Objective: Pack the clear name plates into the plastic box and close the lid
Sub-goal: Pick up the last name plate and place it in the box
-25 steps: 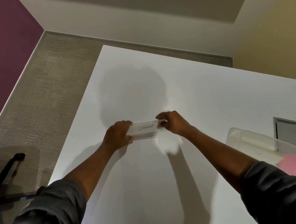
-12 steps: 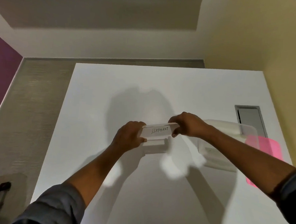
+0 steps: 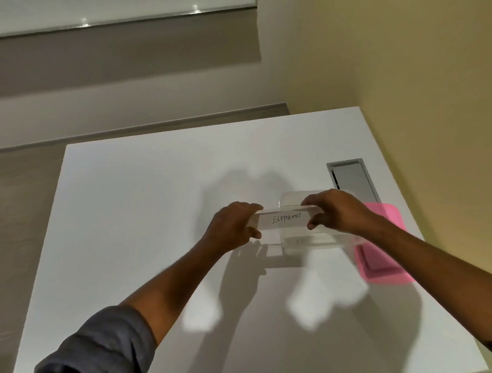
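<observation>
A clear name plate with the word ELEPHANT written on it is held level in the air by both ends. My left hand grips its left end and my right hand grips its right end. The plate's right half hangs over the open clear plastic box, which stands on the white table. A pink lid lies flat just right of the box, partly behind my right forearm. What lies inside the box is too faint to make out.
A grey metal cable hatch is set into the table behind the box. A yellow wall runs close along the table's right edge. Carpeted floor lies to the left and beyond the far edge.
Both hands have carried the name plate to the right, from the bare table middle to above the box. The view has swung right, bringing the box and pink lid nearer the centre.
</observation>
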`<state>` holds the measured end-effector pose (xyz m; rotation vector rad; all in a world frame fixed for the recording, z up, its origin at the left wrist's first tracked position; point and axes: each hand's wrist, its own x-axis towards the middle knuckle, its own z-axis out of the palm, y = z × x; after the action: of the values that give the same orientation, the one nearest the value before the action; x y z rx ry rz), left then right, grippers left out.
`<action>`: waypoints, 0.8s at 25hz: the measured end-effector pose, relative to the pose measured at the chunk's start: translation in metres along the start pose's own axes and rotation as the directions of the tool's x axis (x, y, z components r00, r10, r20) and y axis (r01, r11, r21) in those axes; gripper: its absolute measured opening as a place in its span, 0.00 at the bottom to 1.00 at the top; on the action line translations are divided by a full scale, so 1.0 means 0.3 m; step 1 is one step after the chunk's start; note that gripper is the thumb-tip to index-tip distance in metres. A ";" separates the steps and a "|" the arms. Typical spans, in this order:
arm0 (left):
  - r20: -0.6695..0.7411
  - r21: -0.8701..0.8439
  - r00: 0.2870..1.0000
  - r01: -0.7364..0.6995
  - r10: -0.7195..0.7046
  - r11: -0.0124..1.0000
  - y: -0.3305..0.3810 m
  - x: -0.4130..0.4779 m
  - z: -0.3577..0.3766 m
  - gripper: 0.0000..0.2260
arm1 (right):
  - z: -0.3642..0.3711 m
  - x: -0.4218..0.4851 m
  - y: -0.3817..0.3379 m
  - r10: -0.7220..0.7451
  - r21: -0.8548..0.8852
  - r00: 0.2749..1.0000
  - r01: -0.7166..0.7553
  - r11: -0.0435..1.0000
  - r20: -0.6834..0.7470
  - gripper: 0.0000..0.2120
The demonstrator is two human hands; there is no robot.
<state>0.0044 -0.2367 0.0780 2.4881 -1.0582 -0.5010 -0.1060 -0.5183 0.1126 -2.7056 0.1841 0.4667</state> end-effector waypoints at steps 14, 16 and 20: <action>0.116 0.358 0.989 -0.132 0.097 0.924 0.330 0.210 0.249 0.12 | 0.040 -0.101 0.301 -0.016 -0.369 0.998 0.038 0.929 0.062 0.16; 0.159 0.396 0.981 -0.163 0.107 0.903 0.336 0.219 0.260 0.10 | 0.069 -0.084 0.294 -0.056 -0.476 0.995 0.090 0.875 0.085 0.09; 0.192 0.417 0.977 -0.168 0.094 0.893 0.321 0.244 0.296 0.05 | 0.134 -0.042 0.299 -0.067 -0.532 0.990 0.122 0.838 0.123 0.14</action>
<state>-0.0472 -0.3712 0.0355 2.7583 -1.5401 -0.4813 -0.1467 -0.5839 0.0505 -3.2081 -0.1354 0.7129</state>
